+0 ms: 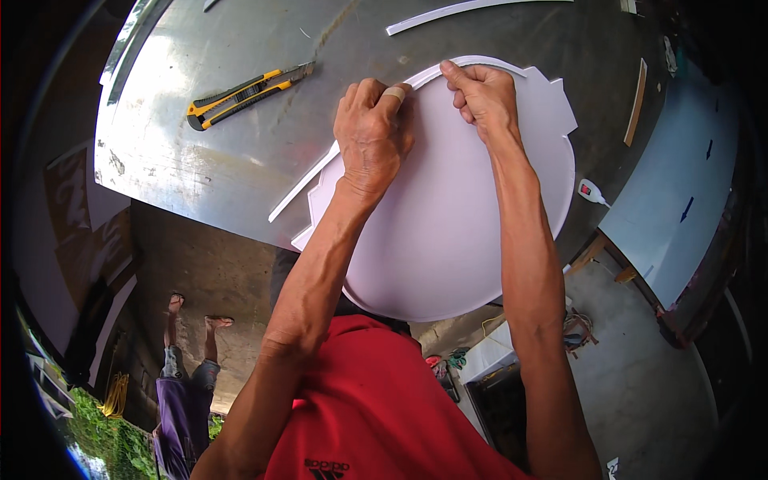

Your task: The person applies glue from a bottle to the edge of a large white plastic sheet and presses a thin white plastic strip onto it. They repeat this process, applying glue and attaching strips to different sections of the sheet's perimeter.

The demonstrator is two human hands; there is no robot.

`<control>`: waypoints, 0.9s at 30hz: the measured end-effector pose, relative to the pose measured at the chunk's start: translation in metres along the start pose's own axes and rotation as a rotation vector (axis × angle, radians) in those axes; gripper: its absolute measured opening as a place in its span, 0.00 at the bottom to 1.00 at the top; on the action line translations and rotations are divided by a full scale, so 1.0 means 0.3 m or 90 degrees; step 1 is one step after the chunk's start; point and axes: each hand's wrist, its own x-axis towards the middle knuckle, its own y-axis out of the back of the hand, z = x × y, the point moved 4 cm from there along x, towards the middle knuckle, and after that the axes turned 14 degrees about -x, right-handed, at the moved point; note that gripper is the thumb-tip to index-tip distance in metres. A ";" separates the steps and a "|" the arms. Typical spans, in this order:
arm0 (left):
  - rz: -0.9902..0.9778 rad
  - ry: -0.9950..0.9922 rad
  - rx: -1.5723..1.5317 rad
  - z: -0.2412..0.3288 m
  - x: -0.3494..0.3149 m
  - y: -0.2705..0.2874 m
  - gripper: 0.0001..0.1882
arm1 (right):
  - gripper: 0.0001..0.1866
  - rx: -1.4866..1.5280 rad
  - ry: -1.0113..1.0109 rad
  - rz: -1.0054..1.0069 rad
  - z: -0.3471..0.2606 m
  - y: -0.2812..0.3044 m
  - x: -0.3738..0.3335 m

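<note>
A round white panel (pixel 448 232) with stepped notches at two sides lies on the metal table in front of me. Along its far rim runs a narrow white strip (pixel 308 182), bent to the curve there, its free end sticking out straight at the left. My left hand (pixel 372 132), a bandage round one finger, is closed over the strip at the panel's upper left; its fingertips are partly hidden. My right hand (pixel 484 94) pinches the strip against the far rim with thumb and curled fingers.
On the metal table (pixel 168 152) lies a yellow and black utility knife (pixel 248 94), blade out. Another white strip (pixel 472 10) rests at the far edge. To the right are a small white glue bottle (pixel 592 192), a brown strip (pixel 636 104) and a pale blue sheet (pixel 676 176). A person (pixel 184 408) stands at lower left.
</note>
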 end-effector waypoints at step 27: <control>0.045 -0.057 0.030 -0.025 -0.033 0.062 0.10 | 0.10 -0.073 0.281 0.111 0.004 0.014 -0.064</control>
